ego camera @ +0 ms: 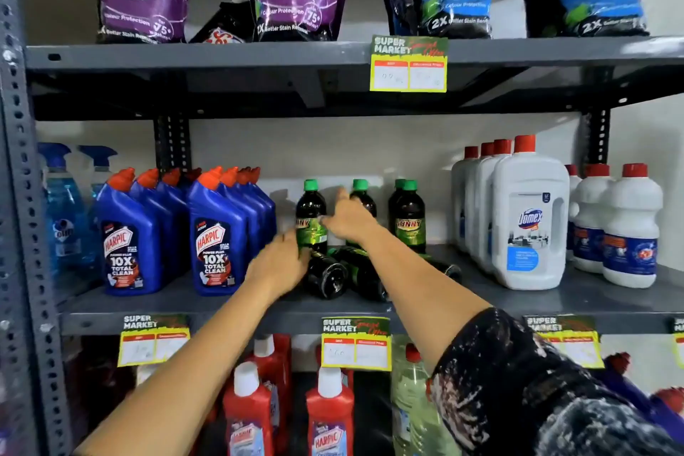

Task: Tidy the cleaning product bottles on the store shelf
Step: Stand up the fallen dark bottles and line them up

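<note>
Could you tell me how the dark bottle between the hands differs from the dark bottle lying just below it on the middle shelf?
The green-capped bottle between the left hand and right hand stands upright, label facing out. The toppled bottle lies on its side on the middle shelf, its round base towards the camera and its cap hidden. Both hands touch the upright one; neither grips the toppled one. Both bottles are dark with green labels.
</note>
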Available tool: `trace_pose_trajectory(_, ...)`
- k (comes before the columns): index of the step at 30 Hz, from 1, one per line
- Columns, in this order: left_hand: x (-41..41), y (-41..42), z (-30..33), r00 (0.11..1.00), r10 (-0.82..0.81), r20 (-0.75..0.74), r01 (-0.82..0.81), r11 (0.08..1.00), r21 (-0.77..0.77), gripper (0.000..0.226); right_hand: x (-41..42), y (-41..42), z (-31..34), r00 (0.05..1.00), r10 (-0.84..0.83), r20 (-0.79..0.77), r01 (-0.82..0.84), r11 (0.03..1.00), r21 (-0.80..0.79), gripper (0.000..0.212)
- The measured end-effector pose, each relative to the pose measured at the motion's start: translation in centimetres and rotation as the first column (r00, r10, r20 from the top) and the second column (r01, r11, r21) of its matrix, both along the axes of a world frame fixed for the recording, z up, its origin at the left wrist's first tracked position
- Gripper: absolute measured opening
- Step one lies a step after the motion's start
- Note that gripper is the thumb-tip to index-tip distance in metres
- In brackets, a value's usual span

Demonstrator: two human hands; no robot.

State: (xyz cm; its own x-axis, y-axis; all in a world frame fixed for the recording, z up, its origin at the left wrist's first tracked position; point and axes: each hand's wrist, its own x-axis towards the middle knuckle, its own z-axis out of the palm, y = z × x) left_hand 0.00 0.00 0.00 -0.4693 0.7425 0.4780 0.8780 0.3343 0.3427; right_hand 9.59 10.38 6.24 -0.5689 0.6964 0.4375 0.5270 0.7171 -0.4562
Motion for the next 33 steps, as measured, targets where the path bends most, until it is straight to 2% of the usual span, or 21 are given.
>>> trace_pose_trajectory(2, -0.7, -0.4, -2.1, 0.998, 0.009, 0.063, -0.001, 0.993, -0.117, 0.049, -1.7, -0.8, -0.8, 0.994, 0.046, 0.097, -0.040, 0.997, -0.063, 0.079)
trace_pose_trajectory(5, -1.8, -0.9, -4.9, 0.999, 0.003, 0.055, 0.012, 0.961, -0.276, 0.062, -3.4, -1.9, -1.7, 0.958, 0.078, 0.277, -0.048, 0.993, -0.112, 0.073)
trace_pose_trajectory(9, -2.8, -1.4, -5.7, 0.994, -0.027, -0.104, -0.010, 0.941, -0.339, 0.065, -6.0, -2.8, -2.6, 0.880, 0.087, 0.467, -0.037, 0.993, -0.115, 0.062)
trace_pose_trajectory(12, -2.4, -1.7, -6.2, 0.979, -0.012, -0.206, -0.054, 0.949, -0.310, 0.059, -7.6, -2.8, -3.9, 0.878, -0.016, 0.479, 0.049, 0.997, -0.056, 0.040)
trace_pose_trajectory(16, -2.2, -1.8, -6.4, 0.973, 0.020, -0.232, -0.078, 0.967, -0.244, 0.052, -7.5, -3.0, -5.0, 0.961, -0.136, 0.242, 0.143, 0.990, -0.012, 0.046)
trace_pose_trajectory(19, -2.2, -1.9, -6.4, 0.981, 0.018, -0.193, -0.060, 0.975, -0.213, 0.053, -7.5, -2.8, -5.1, 0.994, -0.082, -0.065, 0.082, 0.997, -0.001, 0.070)
trace_pose_trajectory(21, -2.2, -2.0, -6.4, 0.987, 0.008, -0.161, -0.044, 0.974, -0.221, 0.056, -7.6, -2.3, -5.5, 0.932, 0.015, -0.362, -0.029, 0.999, -0.033, 0.077)
trace_pose_trajectory(24, -2.2, -2.0, -6.6, 0.979, 0.010, -0.201, -0.052, 0.977, -0.205, 0.055, -7.5, -1.7, -7.1, 0.728, 0.066, -0.682, -0.178, 0.979, -0.096, 0.073)
trace_pose_trajectory(26, -2.2, -2.1, -6.7, 0.973, 0.013, -0.229, -0.056, 0.981, -0.186, 0.054, -7.3, -1.2, -8.2, 0.638, 0.052, -0.768, -0.234, 0.964, -0.128, 0.074)
trace_pose_trajectory(27, -2.3, -2.0, -6.8, 0.973, 0.013, -0.230, -0.056, 0.982, -0.181, 0.053, -7.3, -0.9, -8.5, 0.633, 0.043, -0.773, -0.247, 0.958, -0.149, 0.075)
trace_pose_trajectory(30, -2.3, -1.9, -6.7, 0.974, 0.016, -0.225, -0.061, 0.979, -0.196, 0.055, -6.8, -0.6, -8.2, 0.693, 0.076, -0.717, -0.277, 0.946, -0.168, 0.076)
trace_pose_trajectory(33, -2.2, -2.0, -6.6, 0.982, 0.006, -0.190, -0.053, 0.968, -0.244, 0.059, -6.5, -0.7, -6.5, 0.702, 0.071, -0.709, -0.254, 0.955, -0.155, 0.085)
